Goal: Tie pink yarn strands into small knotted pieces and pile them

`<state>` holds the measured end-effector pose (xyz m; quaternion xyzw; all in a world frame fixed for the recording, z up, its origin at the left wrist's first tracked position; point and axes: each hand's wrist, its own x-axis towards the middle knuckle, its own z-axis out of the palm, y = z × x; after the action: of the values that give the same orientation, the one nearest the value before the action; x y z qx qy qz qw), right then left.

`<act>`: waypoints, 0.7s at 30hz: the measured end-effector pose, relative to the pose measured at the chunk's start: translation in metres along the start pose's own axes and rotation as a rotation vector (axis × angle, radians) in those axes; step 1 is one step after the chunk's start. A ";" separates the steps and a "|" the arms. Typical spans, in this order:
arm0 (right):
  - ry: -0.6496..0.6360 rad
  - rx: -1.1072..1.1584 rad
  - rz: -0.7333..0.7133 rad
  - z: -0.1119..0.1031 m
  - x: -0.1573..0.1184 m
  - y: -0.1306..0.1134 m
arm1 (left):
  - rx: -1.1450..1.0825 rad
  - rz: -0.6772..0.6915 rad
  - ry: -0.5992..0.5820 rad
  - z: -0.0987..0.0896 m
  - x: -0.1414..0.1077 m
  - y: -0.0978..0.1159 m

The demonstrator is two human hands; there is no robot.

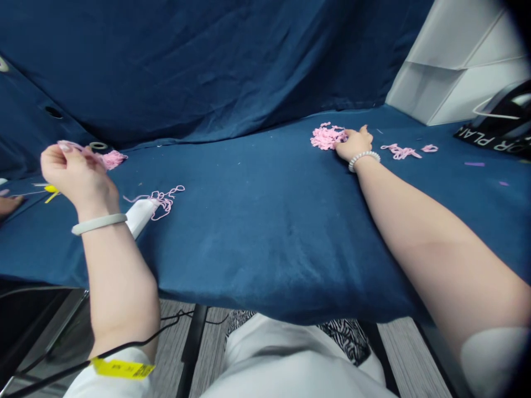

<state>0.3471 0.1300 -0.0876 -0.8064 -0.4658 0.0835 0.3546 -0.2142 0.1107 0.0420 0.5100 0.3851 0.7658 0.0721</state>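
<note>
My left hand (81, 174) is raised at the left with its fingers curled closed around pink yarn. Behind it lies a pink yarn bundle (114, 160) on the blue cloth; whether the held yarn joins it I cannot tell. On the right, my right hand (355, 145) rests at the edge of a fluffy pink yarn pile (326, 137), its fingers closed on that edge and partly hidden. Just right of this hand lie a small tangle of pink yarn (401, 151) and a short pink loop (430, 148).
Loose pink strands (164, 203) lie over a white object (141, 215) beside my left forearm. A yellow item (51, 191) and another person's hand (9, 206) are at the far left. White boxes (443, 72) and a black strapped item (498, 124) stand at the right.
</note>
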 end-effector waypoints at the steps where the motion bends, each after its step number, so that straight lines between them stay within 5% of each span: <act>1: 0.011 0.007 -0.011 0.000 0.000 0.000 | -0.066 0.005 0.010 0.011 -0.009 0.006; 5: 0.111 0.027 -0.079 -0.003 -0.003 0.000 | -0.208 -0.030 -0.211 0.053 -0.053 0.035; 9: 0.199 0.063 -0.156 -0.006 -0.007 -0.003 | -0.274 -0.151 -0.448 0.075 -0.091 0.054; 14: 0.160 0.088 -0.189 -0.003 -0.008 -0.001 | -0.315 -0.347 -0.536 0.081 -0.105 0.049; 19: 0.146 0.098 -0.090 -0.002 -0.003 0.003 | -0.246 -0.374 -0.550 0.078 -0.102 0.045; 21: 0.145 0.097 -0.076 -0.003 -0.003 0.002 | -0.016 -0.345 -0.730 0.074 -0.103 0.046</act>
<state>0.3484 0.1259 -0.0872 -0.7738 -0.4648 0.0340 0.4290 -0.0911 0.0651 0.0117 0.6757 0.4081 0.5139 0.3358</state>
